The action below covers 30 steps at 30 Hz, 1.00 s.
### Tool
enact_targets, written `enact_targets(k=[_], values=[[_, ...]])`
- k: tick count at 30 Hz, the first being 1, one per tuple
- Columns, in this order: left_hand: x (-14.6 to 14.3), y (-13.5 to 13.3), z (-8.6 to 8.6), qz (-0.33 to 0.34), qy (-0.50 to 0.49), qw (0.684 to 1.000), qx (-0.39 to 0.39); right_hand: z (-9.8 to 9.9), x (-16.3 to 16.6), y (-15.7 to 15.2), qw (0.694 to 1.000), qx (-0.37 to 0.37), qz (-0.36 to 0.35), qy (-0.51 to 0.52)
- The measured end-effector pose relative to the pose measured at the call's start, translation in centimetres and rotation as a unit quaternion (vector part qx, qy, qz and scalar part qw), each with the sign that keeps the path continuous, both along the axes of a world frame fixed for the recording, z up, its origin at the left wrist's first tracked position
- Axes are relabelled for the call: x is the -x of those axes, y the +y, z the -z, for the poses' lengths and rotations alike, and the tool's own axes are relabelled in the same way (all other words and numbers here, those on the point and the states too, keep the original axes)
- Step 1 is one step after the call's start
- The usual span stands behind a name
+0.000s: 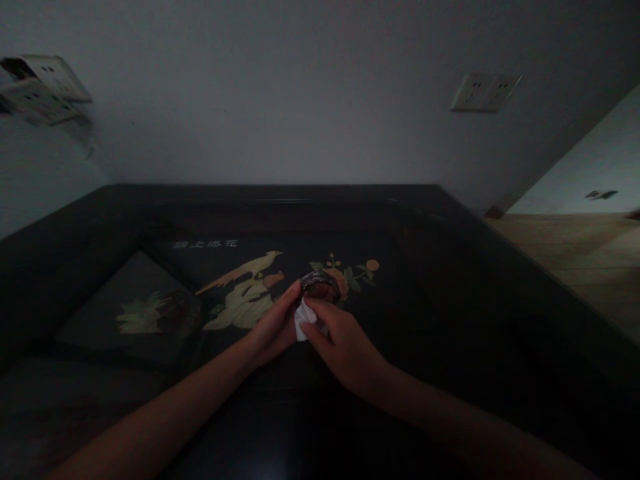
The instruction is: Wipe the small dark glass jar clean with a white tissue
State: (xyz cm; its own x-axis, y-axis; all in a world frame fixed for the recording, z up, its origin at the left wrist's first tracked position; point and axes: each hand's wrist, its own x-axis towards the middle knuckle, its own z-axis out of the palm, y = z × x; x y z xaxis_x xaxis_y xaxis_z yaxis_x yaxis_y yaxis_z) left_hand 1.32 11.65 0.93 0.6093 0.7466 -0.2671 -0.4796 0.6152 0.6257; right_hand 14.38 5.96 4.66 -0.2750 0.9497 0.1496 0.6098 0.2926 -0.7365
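Observation:
A small dark round dish [324, 287] with a shiny rim is held over the middle of the black table [410, 333]. My left hand [277, 328] grips it from the left, thumb along its near side; the fingers beneath are mostly hidden. In my right hand [345, 343], thumb and fingers pinch a white tissue [303, 321] against the dish's near edge. Dim light hides what the dish is made of and whether anything lies in it.
The tabletop carries a bird picture [250, 267], flowers [367, 270] and white lettering [205, 244]. Behind it rises a pale wall [280, 100] with a double socket [485, 92] at right and more sockets [57, 77] at left. Wooden floor [575, 247] shows at right.

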Motion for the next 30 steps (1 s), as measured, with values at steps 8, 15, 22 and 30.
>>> enact_targets(k=[8, 15, 22, 30], values=[[0.1, 0.1, 0.4, 0.012, -0.020, 1.000, -0.014, 0.2, 0.1, -0.1, 0.946, -0.115, -0.042, -0.302], [0.0, -0.1, 0.1, 0.015, -0.010, 1.000, -0.010, -0.2, -0.7, 0.0, 0.938, -0.125, -0.062, -0.318], [-0.1, -0.2, -0.1, 0.020, -0.011, 1.000, -0.015, -1.4, -1.2, 0.3, 0.960, -0.032, -0.056, -0.271], [-0.3, -0.2, -0.3, 0.021, -0.012, 1.000, -0.014, -1.9, -2.1, 0.6, 0.956, -0.039, -0.118, -0.264]])
